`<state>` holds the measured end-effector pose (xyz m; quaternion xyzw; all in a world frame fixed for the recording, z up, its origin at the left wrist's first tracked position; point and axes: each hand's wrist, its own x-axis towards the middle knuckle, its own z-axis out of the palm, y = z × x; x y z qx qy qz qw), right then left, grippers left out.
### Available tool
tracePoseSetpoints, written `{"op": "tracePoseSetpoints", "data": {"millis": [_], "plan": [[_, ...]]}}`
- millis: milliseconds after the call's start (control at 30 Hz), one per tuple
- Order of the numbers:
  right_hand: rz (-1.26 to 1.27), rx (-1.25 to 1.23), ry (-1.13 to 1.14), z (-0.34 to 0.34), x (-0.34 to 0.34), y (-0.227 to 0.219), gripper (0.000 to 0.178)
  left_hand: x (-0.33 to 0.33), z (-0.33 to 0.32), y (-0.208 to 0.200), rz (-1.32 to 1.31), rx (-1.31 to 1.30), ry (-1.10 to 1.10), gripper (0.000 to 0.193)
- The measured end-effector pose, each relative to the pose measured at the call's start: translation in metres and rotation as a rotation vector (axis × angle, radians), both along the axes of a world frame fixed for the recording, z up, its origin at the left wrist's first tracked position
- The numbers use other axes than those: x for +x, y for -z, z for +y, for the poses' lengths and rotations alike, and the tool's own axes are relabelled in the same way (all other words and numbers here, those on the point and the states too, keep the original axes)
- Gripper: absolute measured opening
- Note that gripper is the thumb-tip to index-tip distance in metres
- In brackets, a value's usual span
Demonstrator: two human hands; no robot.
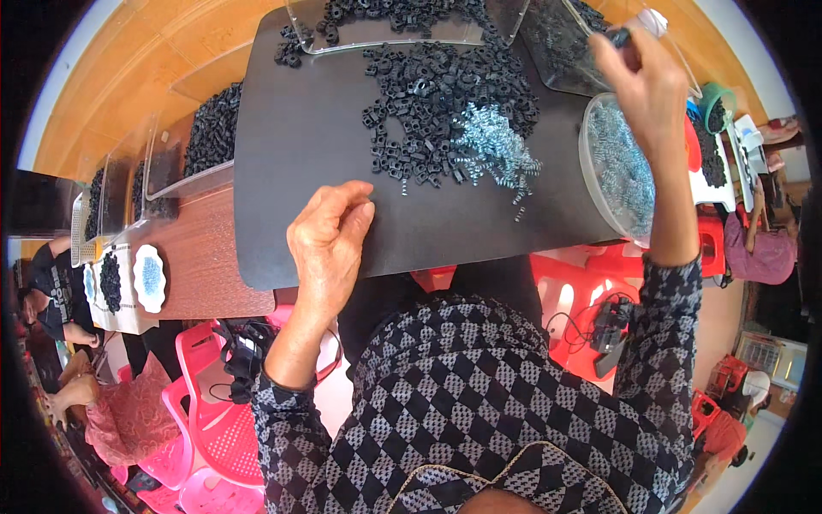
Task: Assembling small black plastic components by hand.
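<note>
My left hand rests at the near left of the dark board, thumb and fingers drawn together; anything between them is too small to make out. Raised at the far right, my right hand pinches a small black plastic part over a clear plastic bin. Between the hands spreads a loose pile of black plastic parts. A heap of small silvery-blue springs lies on its near right side, with a few strays around it. Below my right hand stands a round tub of springs.
Another clear bin of black parts stands at the board's far edge. Left are more bins of black parts and a white dish of springs. Pink chairs and other people sit on both sides.
</note>
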<state>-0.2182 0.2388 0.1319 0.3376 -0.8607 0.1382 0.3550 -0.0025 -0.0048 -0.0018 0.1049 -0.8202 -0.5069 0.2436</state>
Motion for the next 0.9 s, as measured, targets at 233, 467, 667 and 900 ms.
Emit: {"op": "tracePoseSetpoints", "data": {"millis": [233, 467, 667, 900], "plan": [[0.005, 0.174, 0.256, -0.001, -0.061, -0.021, 0.025, -0.016, -0.013, 0.003, -0.045, -0.022, -0.022, 0.020], [-0.144, 0.245, 0.398, -0.007, -0.058, -0.016, 0.026, -0.029, -0.018, -0.003, -0.108, -0.072, -0.016, 0.021], [0.208, -0.033, -0.202, -0.022, 0.010, 0.023, 0.010, -0.041, -0.015, -0.001, -0.120, -0.339, -0.018, 0.015], [-0.343, -0.029, -0.498, -0.067, 0.107, 0.106, 0.018, -0.049, -0.008, 0.002, -0.122, -0.483, -0.049, 0.016]]}}
